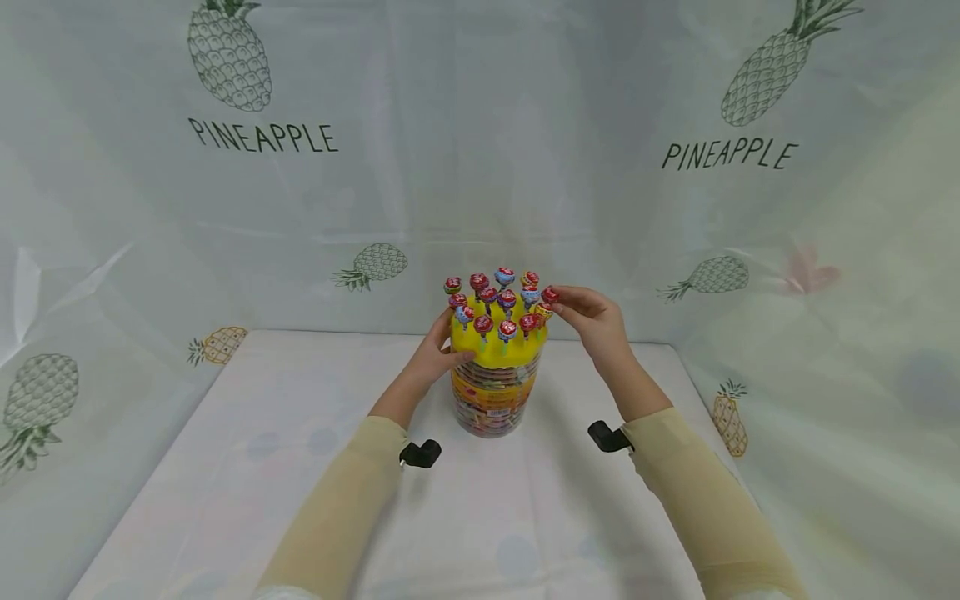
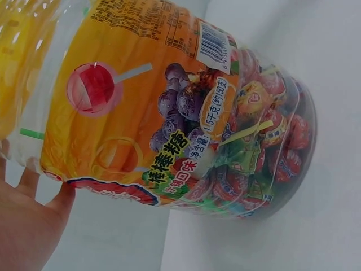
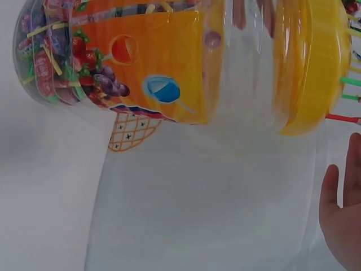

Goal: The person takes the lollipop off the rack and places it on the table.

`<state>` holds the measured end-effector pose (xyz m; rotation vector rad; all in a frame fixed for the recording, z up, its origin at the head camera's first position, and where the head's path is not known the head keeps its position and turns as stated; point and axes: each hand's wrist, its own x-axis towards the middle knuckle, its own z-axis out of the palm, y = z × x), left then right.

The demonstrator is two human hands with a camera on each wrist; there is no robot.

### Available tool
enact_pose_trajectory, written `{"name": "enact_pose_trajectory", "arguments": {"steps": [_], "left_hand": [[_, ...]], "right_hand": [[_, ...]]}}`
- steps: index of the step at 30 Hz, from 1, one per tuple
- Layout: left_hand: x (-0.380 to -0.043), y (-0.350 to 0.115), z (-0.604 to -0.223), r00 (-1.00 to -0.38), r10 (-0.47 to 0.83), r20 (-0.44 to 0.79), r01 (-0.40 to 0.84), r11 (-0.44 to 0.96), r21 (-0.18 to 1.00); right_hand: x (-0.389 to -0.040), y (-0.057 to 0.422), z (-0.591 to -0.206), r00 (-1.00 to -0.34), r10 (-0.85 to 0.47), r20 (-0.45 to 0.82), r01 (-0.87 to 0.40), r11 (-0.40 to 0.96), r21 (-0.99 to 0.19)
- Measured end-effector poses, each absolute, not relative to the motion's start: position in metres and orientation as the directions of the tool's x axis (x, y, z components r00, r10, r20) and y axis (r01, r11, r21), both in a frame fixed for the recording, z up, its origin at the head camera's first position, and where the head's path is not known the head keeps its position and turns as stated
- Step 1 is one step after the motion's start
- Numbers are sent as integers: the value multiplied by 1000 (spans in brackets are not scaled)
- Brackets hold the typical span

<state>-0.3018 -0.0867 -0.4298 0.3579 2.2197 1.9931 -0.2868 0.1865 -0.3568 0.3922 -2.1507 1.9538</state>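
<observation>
A clear plastic candy jar with an orange label stands upright on the table. Red, blue and yellow wrapped lollipops stick up from its yellow lid. My left hand grips the jar's left side just below the lid, thumb at the front; in the left wrist view, the fingers lie against the clear wall. At the lid's right edge, my right hand pinches a red lollipop. The right wrist view shows this hand beside the lollipop sticks, the candy heads outside the frame.
More wrapped lollipops fill the bottom of the jar. A white cloth with pale dots covers the table. Behind it hangs a pineapple-print curtain. Black wrist mounts sit at both sleeves.
</observation>
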Motion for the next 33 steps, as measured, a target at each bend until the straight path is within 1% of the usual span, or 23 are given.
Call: {"name": "enact_pose_trajectory", "arguments": {"steps": [5, 9, 12, 15, 25, 30, 33], "left_hand": [[-302, -87, -432, -964, 259, 64, 92, 100, 991], [-304, -87, -433, -965, 257, 60, 89, 105, 991], [-304, -87, -434, -966, 253, 55, 85, 105, 991], [-303, -86, -433, -969, 243, 45, 75, 115, 991], [-300, -87, -427, -969, 245, 24, 57, 129, 990], [-302, -86, -432, -973, 230, 29, 61, 135, 989], [-302, -86, -432, -973, 230, 25, 57, 134, 989]], "right_hand": [[-288, 188, -355, -936, -44, 350, -352, 81, -932], [-288, 192, -351, -928, -1, 373, -373, 53, -926], [-286, 197, -351, -929, 36, 369, -368, 31, -929], [-281, 202, -355, -933, 44, 356, -356, 18, -935], [-267, 215, -390, -963, 30, 267, -264, 76, -962], [-260, 217, -412, -977, -5, 215, -215, 84, -973], [-256, 219, -426, -984, -28, 176, -178, 114, -977]]}}
